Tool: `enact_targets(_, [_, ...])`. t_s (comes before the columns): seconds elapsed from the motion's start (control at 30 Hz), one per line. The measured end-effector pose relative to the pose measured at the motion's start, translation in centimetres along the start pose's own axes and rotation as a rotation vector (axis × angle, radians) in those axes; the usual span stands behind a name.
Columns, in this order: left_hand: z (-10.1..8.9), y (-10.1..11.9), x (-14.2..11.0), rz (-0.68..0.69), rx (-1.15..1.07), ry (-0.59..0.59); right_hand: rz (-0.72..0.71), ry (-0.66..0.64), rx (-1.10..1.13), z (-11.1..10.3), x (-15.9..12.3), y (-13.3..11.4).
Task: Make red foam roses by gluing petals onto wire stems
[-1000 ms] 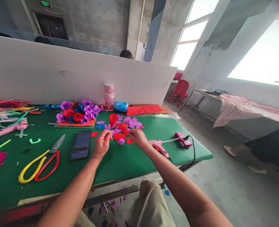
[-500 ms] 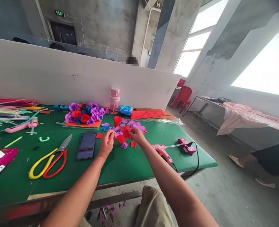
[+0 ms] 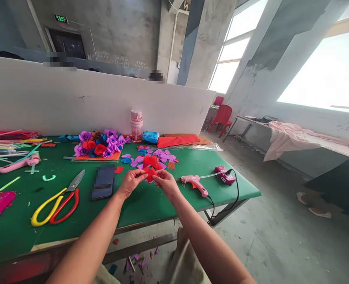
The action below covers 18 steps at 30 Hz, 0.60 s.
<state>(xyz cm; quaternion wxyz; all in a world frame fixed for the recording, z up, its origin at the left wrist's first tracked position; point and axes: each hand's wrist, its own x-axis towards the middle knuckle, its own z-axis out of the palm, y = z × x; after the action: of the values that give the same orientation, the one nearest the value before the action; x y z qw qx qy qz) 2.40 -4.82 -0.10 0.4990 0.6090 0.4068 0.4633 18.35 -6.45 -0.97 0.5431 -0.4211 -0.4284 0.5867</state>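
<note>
Between my two hands is a small red paper petal (image 3: pixel 150 174), pinched at its left side by my left hand (image 3: pixel 132 182) and at its right side by my right hand (image 3: pixel 166 182). Both hands hover over the near middle of the green table. Just beyond them lies a loose spread of purple petals (image 3: pixel 164 155), with red and a few blue ones among them. A pink glue gun (image 3: pixel 196 184) rests to the right of my right hand. Left of my left hand lies a dark phone (image 3: pixel 102 183).
Scissors (image 3: pixel 59 201) with yellow and red handles lie on the green table (image 3: pixel 156 205). Behind are finished paper flowers (image 3: pixel 102 144), a pink bottle (image 3: pixel 136 125), a blue packet (image 3: pixel 151 137) and red paper (image 3: pixel 177 141). A white board (image 3: pixel 103 100) borders the far side. Someone's shoes (image 3: pixel 319 212) show at right.
My hands have come together, and the red petal is now held between them. My right hand has left the petal pile. The whole view has shifted a little to the right.
</note>
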Motion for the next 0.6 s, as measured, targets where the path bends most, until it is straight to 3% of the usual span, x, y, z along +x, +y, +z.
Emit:
enact_targets(0.4, [-0.1, 0.1, 0.1, 0.011, -0.046, -0.010, -0.043, 0.021, -0.104, -1.1, -0.9, -0.3])
enact_targets(0.47, [-0.3, -0.2, 0.2, 0.009, -0.066, -0.016, -0.153, 0.070, -0.200, -1.1, -1.6, -0.6])
enact_targets(0.6, [-0.8, -0.7, 0.5, -0.009, -0.154, 0.026, -0.603, 0.208, -0.507, -0.8, -4.8, -1.8])
